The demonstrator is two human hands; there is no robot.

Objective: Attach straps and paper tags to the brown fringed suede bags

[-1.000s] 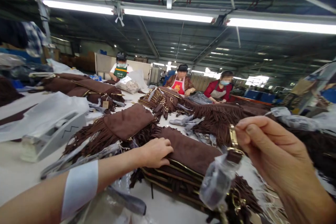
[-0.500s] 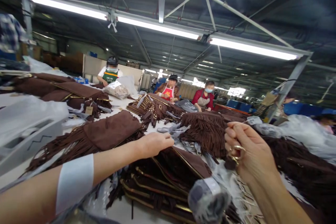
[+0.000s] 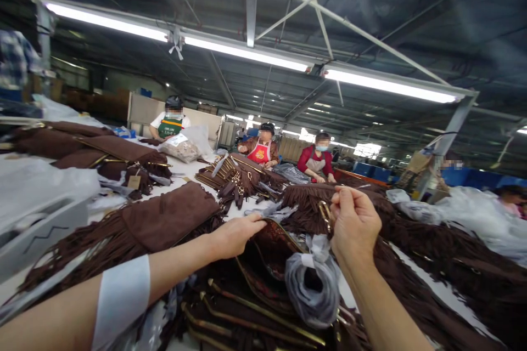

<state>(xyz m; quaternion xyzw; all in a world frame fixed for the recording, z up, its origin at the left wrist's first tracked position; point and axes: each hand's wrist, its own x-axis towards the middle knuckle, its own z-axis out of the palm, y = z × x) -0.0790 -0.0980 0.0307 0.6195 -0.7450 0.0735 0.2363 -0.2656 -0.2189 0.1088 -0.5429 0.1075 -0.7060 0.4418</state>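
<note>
My left hand [image 3: 236, 235] pinches the upper edge of a dark brown bag [image 3: 267, 247], whose mouth gapes and shows a patterned lining. To its right, my right hand [image 3: 357, 225] is raised and closed on a gold-coloured metal clasp [image 3: 325, 216], which sticks out beside the fingers; the exact grip is partly hidden. Between the hands, a plastic-wrapped coil [image 3: 313, 307] hangs in front of the bag. Below lie several more brown bags with gold-coloured edges [image 3: 247, 307], stacked together.
Brown fringed bags [image 3: 173, 211] cover much of the white table on both sides. A grey plastic crate [image 3: 45, 236] with clear wrapping stands at left. Across the table work several people, one in a green apron [image 3: 167, 127]. A light frame [image 3: 247, 55] spans overhead.
My right hand has moved left and slightly up, nearer my left hand. The bag's mouth gapes wider, and the wrapped coil now shows its ring shape.
</note>
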